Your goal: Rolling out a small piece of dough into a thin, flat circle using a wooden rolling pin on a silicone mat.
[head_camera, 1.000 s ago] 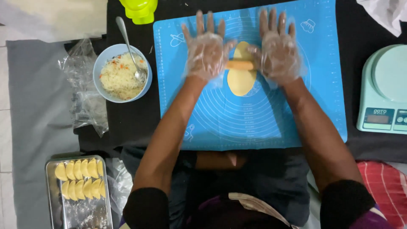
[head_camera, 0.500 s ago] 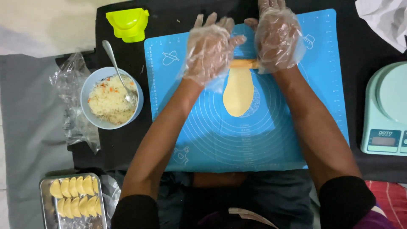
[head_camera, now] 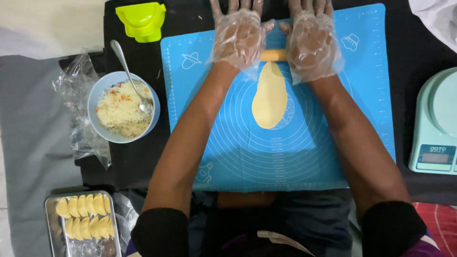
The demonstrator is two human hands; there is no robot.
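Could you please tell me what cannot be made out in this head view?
- Rolling pin: ends hidden under the left hand and right hand.
- Fingertips: cut off by the top edge.
- Kitchen scale: cut off by the right edge.
- Tray of dumplings: cut off at the bottom.

I see pale yellow dough (head_camera: pixel 269 97), blue mat (head_camera: pixel 371 95) with white rings, tan rolling pin (head_camera: pixel 273 55), lime green mould (head_camera: pixel 141 20), light blue bowl (head_camera: pixel 97 97), mint scale (head_camera: pixel 435 123), black worktop (head_camera: pixel 419 52).
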